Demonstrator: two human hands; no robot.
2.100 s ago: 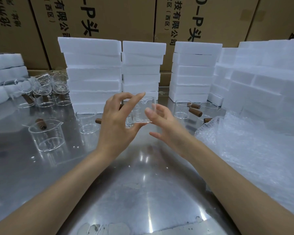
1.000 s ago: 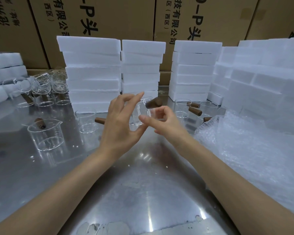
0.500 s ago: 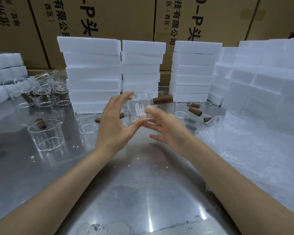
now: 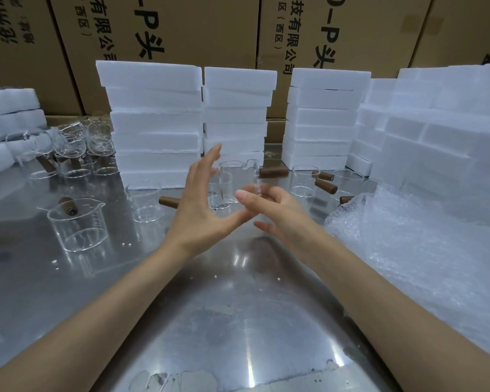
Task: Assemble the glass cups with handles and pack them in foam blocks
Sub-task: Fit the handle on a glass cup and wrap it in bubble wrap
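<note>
A clear glass cup (image 4: 228, 184) with a brown wooden handle (image 4: 272, 173) pointing right is held upright above the steel table (image 4: 238, 312), between both hands. My left hand (image 4: 198, 213) cups its left side, fingers stretched upward and thumb under the base. My right hand (image 4: 275, 210) grips the cup's lower right side with curled fingers. White foam blocks stand stacked behind in three piles (image 4: 153, 123), (image 4: 235, 108), (image 4: 323, 117).
More glass cups stand on the table: one with a handle at the left (image 4: 77, 224), one nearer the middle (image 4: 147, 205), several at the back left (image 4: 71, 148) and two at the right (image 4: 304, 181). Bubble wrap (image 4: 422, 250) and more foam (image 4: 450, 123) fill the right side.
The cup has been turned between my hands, so its wooden handle swung into view and now points right. My left fingers have opened and stretched upward.
</note>
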